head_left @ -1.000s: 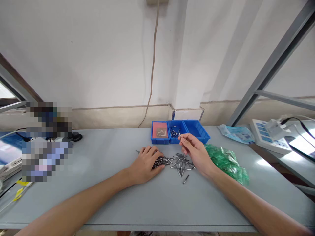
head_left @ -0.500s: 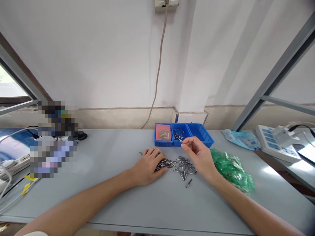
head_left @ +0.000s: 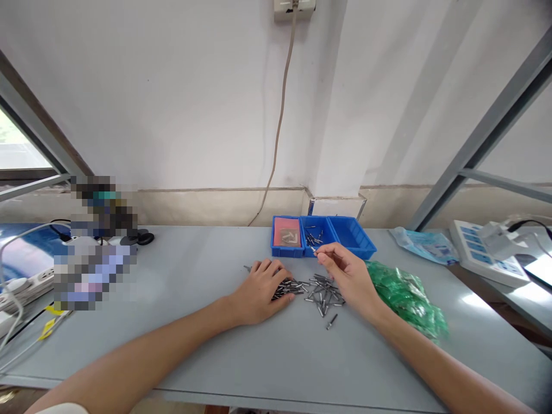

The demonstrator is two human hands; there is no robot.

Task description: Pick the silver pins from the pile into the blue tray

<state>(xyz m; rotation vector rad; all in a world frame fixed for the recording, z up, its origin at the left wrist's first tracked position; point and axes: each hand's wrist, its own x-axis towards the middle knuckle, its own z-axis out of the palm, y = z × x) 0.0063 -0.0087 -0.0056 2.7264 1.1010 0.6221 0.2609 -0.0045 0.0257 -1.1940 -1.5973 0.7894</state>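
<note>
middle blue bin [head_left: 326, 226]: few metal pins [head_left: 315, 237] inside, most remaining on the desk [head_left: 267, 368] before it, as heap [head_left: 288, 290] under loosely spread left hand [head_left: 260, 288], scatter [head_left: 322, 295] and stray pin [head_left: 331, 322]; just beside it, right hand [head_left: 348, 274], grip pinching one pin [head_left: 313, 251].

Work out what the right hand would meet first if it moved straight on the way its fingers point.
Most likely the middle blue tray, though depth is unclear and the right hand might pass above it.

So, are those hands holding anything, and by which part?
The right hand pinches a small metal pin with one end showing, gripped part hidden; the left hand covers loose pins, grip unclear.
</note>
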